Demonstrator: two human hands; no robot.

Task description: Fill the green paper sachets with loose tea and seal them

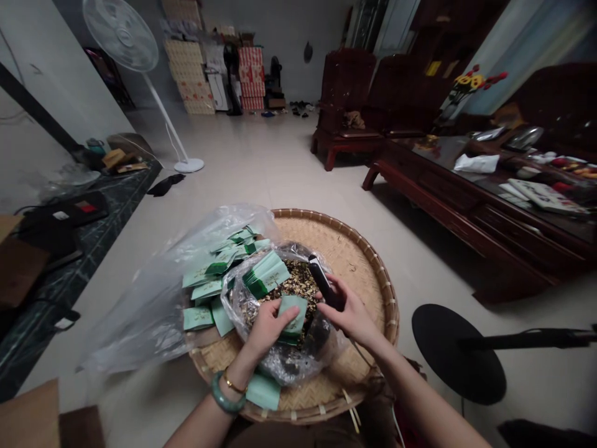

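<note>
My left hand [270,326] pinches a small light-green packet [293,314] between thumb and fingers. In my right hand [347,314] is a black handheld bag sealer [325,285], its tip angled up and left, just beside the packet. Below both hands an open clear plastic bag [280,367] holds a loose dried mix [303,277] of dark and yellowish bits. A bundle of green packets [267,274] leans on the mix. More filled-looking green packets [205,289] lie heaped to the left, on a large clear plastic sheet or bag [153,317]. A round woven bamboo tray [359,249] carries all this.
One green packet [263,391] lies near the tray's front rim. A black round stand base [459,354] is on the floor at right. A dark wooden table [433,199] stands beyond it. At left are a marble ledge [116,205] and a white fan [189,165].
</note>
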